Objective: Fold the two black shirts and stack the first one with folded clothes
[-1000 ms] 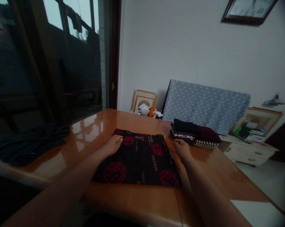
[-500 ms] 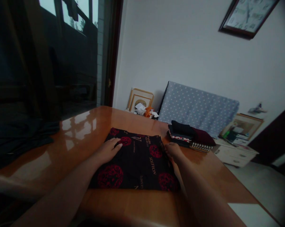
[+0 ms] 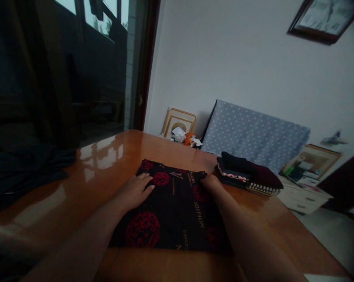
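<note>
A black folded garment [image 3: 173, 211] with red round medallions and gold lettering lies flat on the wooden table in front of me. My left hand [image 3: 137, 190] rests on its left side, palm down with the fingers stretched out. At the far right corner, my right hand [image 3: 209, 183] has its fingers closed on the garment's edge. That hand and forearm cover part of the right side and one medallion.
Right of the garment stands a stack of folded clothes [image 3: 237, 168]. Dark clothing [image 3: 26, 172] lies at the table's left. Beyond the glossy table [image 3: 106, 188] are a dotted blue cloth cover [image 3: 253, 133], picture frames [image 3: 179, 117] and a white drawer cabinet [image 3: 306, 196].
My right hand has moved from the garment's right edge inward to its far right corner, now covering part of a medallion. My left hand stays on the left side. The view has shifted slightly.
</note>
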`<state>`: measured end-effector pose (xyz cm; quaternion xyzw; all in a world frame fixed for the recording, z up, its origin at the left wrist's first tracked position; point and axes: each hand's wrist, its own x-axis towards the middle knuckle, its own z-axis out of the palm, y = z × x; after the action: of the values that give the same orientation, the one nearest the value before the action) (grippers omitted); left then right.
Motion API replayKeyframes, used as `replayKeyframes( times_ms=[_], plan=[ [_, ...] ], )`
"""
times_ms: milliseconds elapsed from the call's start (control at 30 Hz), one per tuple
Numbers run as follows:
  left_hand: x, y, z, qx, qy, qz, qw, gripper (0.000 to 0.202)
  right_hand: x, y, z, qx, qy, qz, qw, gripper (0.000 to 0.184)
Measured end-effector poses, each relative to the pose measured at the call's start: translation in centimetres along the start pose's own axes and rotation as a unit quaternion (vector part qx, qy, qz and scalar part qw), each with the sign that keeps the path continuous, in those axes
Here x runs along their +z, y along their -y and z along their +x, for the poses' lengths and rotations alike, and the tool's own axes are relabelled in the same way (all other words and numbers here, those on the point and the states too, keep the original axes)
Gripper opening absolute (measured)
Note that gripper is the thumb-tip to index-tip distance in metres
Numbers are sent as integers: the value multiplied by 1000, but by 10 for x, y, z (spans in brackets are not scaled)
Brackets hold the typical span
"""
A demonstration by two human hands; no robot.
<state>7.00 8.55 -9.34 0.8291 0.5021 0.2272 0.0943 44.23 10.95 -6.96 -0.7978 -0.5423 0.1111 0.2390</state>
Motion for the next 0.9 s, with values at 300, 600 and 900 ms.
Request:
replayKeyframes(
  times_ms=[300,600,900],
  plan=[
    [-2,-5,-2,-28,21,14,999,60,-1,3,-7,76,-32,-77,994,38],
    [-5,-6,-4,-47,45,0,998,70,4,-11,-16,102,-24,-113,988,34],
    [-4,-7,-5,-45,42,-2,998,75,-13,-27,9,46,-37,-64,996,39]
  ],
)
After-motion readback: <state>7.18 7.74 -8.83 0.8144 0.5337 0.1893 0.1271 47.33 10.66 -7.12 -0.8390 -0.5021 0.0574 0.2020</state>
